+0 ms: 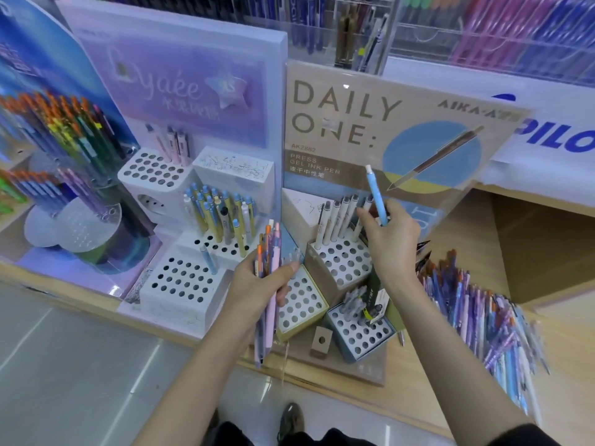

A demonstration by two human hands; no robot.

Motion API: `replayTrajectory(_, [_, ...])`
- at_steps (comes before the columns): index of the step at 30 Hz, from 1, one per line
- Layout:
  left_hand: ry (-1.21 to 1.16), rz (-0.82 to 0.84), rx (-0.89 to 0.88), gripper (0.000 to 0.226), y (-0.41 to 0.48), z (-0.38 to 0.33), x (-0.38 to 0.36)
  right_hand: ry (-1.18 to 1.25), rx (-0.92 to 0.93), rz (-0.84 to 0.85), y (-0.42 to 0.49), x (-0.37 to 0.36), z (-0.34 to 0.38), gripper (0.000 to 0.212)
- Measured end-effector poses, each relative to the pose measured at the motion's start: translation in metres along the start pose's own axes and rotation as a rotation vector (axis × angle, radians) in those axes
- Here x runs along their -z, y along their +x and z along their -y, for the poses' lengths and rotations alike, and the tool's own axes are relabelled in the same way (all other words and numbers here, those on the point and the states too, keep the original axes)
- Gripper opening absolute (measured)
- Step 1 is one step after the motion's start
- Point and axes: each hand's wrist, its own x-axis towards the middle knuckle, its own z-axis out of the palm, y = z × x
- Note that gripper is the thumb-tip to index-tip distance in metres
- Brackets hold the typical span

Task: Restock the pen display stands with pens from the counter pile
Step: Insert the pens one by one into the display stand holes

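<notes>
My left hand grips a bundle of pens, orange, pink and lilac, held upright in front of the stands. My right hand pinches one light blue pen upright above the top tier of the beige "DAILY ONE" stand, where a row of white pens stands. The lilac stand to the left has white perforated blocks, mostly bare holes, with a cluster of yellow and blue pens in its middle tier. The counter pile of pens lies at the right.
A round acrylic carousel of coloured pens stands at far left. Clear racks of pens line the back. A lower blue perforated block holds a few grey pens. The wooden counter's edge runs in front; a shoe shows on the floor below.
</notes>
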Motion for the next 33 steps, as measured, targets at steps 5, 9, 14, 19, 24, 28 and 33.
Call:
replayTrajectory(5, [-0.015, 0.002, 0.040, 0.021, 0.001, 0.001, 0.009, -0.008, -0.039, -0.007, -0.003, -0.002, -0.001, 0.029])
replayTrajectory(9, [-0.067, -0.043, 0.053, 0.023, 0.003, -0.003, 0.028, 0.055, 0.018, -0.083, -0.023, -0.002, 0.009, 0.019])
replayTrajectory(14, [-0.085, -0.077, 0.053, 0.025, 0.008, -0.008, 0.064, 0.224, 0.026, -0.056, -0.068, -0.020, 0.037, 0.022])
replayTrajectory(19, [-0.048, -0.094, 0.090, 0.029, 0.019, -0.014, 0.115, 0.178, 0.073, 0.130, -0.111, -0.065, 0.073, 0.031])
replayTrajectory(24, [-0.034, -0.065, 0.111, 0.024, 0.035, -0.021, 0.164, 0.139, 0.006, 0.195, -0.133, -0.109, 0.097, 0.031])
replayTrajectory(28, [0.007, -0.020, 0.114, 0.022, 0.049, -0.025, 0.194, 0.127, -0.118, 0.223, -0.147, -0.143, 0.101, 0.023])
replayTrajectory(33, [0.051, 0.065, 0.120, 0.021, 0.065, -0.024, 0.224, -0.012, -0.175, 0.218, -0.157, -0.188, 0.104, 0.027])
